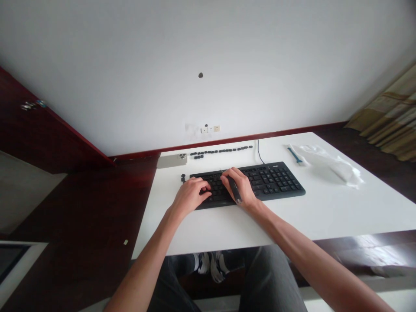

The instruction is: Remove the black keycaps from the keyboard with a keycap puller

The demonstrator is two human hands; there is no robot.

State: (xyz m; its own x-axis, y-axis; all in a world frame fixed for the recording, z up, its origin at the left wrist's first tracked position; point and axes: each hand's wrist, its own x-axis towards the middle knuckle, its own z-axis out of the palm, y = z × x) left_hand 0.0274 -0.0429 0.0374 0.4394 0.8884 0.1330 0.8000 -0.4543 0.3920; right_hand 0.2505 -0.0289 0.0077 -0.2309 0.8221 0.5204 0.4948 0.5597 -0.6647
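A black keyboard [269, 180] lies on the white table, slightly tilted in view. My left hand [193, 193] rests on its left end, fingers bent over the keys, with a gap between thumb and forefinger. In my right hand [240, 184] is what looks like a screwdriver [234, 190], its black handle running back along the palm and a thin metal tip near the keyboard's far edge. The fingers hide the keys beneath. Loose black keycaps [227, 150] stand in a row behind the keyboard; several more keycaps [183, 177] lie beside its left end.
A phone [172, 160] lies at the table's back left. On the right are a blue-handled brush [295, 155] and a crumpled clear plastic bag [338, 167]. The keyboard's cable [260, 151] runs over the table's [341, 212] far edge, towards the wall.
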